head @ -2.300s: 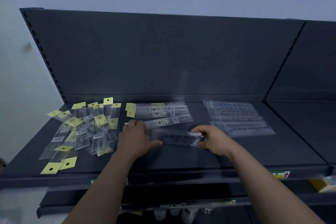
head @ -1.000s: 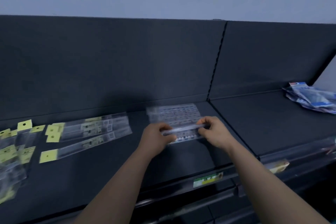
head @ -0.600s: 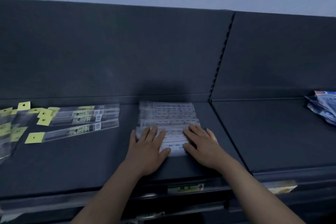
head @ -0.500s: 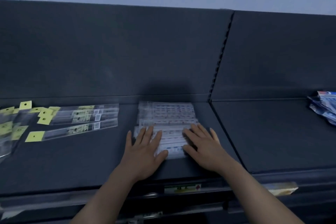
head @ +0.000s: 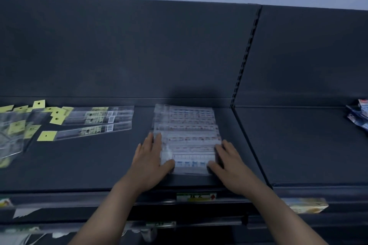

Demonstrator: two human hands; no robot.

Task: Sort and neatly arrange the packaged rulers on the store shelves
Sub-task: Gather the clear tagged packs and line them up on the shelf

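A neat row of clear-packaged rulers [head: 186, 125] with red and blue print lies flat on the dark shelf [head: 89, 163], overlapping from back to front. My left hand [head: 150, 160] rests flat against the left end of the nearest packet, thumb on its front corner. My right hand [head: 229, 163] presses the right end of the same packet, fingers spread. To the left lie three long ruler packets with yellow header tags [head: 89, 125], side by side. Further left is a loose heap of yellow-tagged packets [head: 16, 131].
A slotted upright [head: 245, 55] divides this bay from the right shelf [head: 298, 145], where blue packets [head: 360, 115] lie at the far right edge. A green-and-red price label [head: 196, 197] sits on the shelf's front rail. Lower shelves show below.
Both hands carried a clear ruler packet from mid-shelf to the row on the right and laid it at the front. Since then the hands slid outward from on top to the packet's ends.
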